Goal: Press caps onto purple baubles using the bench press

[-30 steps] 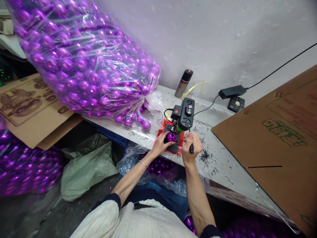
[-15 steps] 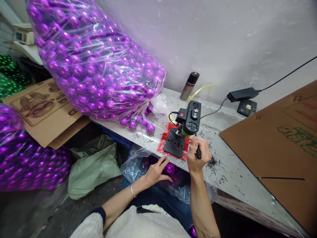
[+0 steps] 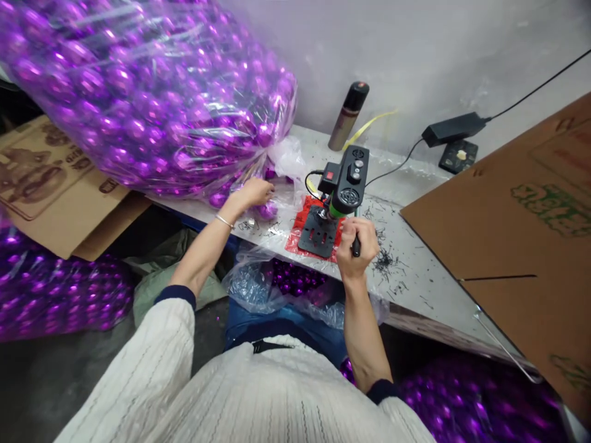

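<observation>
Right hand point(image 3: 362, 237) is wrapped tight around the black handle point(image 3: 356, 247) of a little black-and-green press point(image 3: 349, 184), which stands on the desk point(image 3: 415, 261) with its slotted base plate point(image 3: 317, 232) on a red sheet point(image 3: 295, 240). Left hand point(image 3: 257, 192) is over at the gathered mouth of the big clear bag point(image 3: 152, 117), just beside a few shiny purple balls point(image 3: 266, 211), fingers kinda curled, but I can't tell if they're pinching anything. There's also a black-capped can point(image 3: 349, 115) behind the press and a mess of black scraps point(image 3: 384, 259) near the right hand.
</observation>
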`<act>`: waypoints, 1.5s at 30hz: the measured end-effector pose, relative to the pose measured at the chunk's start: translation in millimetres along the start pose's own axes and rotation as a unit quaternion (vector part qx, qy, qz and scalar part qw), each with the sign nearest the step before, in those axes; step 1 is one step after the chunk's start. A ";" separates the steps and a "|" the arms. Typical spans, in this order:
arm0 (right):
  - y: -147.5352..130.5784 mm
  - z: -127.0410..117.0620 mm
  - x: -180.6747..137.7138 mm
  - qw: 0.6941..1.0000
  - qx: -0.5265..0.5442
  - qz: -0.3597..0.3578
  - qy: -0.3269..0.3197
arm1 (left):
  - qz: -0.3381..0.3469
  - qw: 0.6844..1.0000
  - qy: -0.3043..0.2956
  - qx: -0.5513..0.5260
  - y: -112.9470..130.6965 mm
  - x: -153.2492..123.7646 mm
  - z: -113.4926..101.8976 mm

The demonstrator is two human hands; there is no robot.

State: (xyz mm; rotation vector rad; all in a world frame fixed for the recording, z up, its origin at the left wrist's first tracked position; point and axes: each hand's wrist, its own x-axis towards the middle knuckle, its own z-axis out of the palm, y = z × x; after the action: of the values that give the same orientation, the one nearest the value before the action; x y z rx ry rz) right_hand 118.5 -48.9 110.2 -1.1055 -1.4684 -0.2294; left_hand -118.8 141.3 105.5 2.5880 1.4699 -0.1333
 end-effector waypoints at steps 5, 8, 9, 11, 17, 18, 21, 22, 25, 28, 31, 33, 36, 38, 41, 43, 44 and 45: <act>1.8 2.3 -1.1 1.000 -0.004 0.005 0.010 | 0.055 0.987 -0.131 0.079 0.0 7.4 -8.1; 2.1 3.0 -1.3 1.000 -0.013 0.010 0.005 | 0.044 0.985 -0.132 0.101 15.7 5.2 -0.9; 2.1 3.0 -1.3 1.000 -0.016 0.012 0.004 | 0.040 0.988 -0.124 0.084 20.5 3.5 2.4; 2.1 2.5 -1.5 1.000 -0.018 0.009 0.003 | 0.034 0.996 -0.077 0.006 27.1 -2.1 9.1; 2.7 0.1 -1.2 1.000 -0.019 -0.025 -0.004 | -0.039 0.865 0.235 -0.441 38.8 -41.0 33.7; 2.6 -0.1 -0.7 0.999 -0.019 -0.026 -0.004 | -0.047 0.816 0.237 -0.525 43.0 -49.4 39.6; 1.7 -0.8 2.2 1.000 -0.027 -0.015 -0.005 | -0.072 0.671 0.159 -0.720 61.2 -71.7 58.8; 1.4 -1.1 3.5 0.999 -0.031 -0.009 -0.006 | -0.082 0.631 0.129 -0.761 68.6 -77.0 65.0; 0.7 -2.7 8.0 0.999 -0.040 0.003 -0.010 | -0.107 0.541 0.071 -0.831 92.0 -85.0 80.8; 0.3 -4.6 12.3 0.999 -0.044 -0.002 -0.016 | -0.129 0.508 0.052 -0.850 113.2 -81.8 91.6; -0.2 -6.2 14.6 0.999 -0.038 -0.022 -0.020 | -0.137 0.552 0.090 -0.818 129.8 -70.9 98.6; -0.4 -6.8 14.7 0.999 -0.037 -0.034 -0.022 | -0.125 0.610 0.136 -0.771 138.2 -62.1 102.5; -0.3 -7.4 13.4 0.998 -0.046 -0.043 -0.025 | -0.112 0.715 0.179 -0.667 147.1 -51.5 108.9; -0.2 -7.6 12.4 0.997 -0.052 -0.044 -0.031 | -0.117 0.788 0.195 -0.571 150.8 -48.2 113.0; -0.2 -7.5 11.1 0.997 -0.055 -0.039 -0.035 | -0.107 0.861 0.214 -0.449 154.3 -47.7 116.0; -0.1 -7.3 10.3 0.998 -0.050 -0.036 -0.033 | -0.080 0.883 0.219 -0.408 156.4 -47.8 115.5; 0.0 -7.2 9.9 0.998 -0.048 -0.034 -0.033 | -0.064 0.890 0.221 -0.394 157.6 -47.4 115.0; 0.2 -7.1 9.4 0.998 -0.046 -0.032 -0.034 | -0.050 0.895 0.223 -0.383 159.0 -46.6 114.6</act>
State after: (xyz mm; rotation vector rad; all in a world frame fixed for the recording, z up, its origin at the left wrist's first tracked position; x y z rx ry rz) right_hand 125.1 -49.2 120.0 -1.1511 -1.5679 -0.3092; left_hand -5.8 0.8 15.6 1.9420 1.3821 0.8988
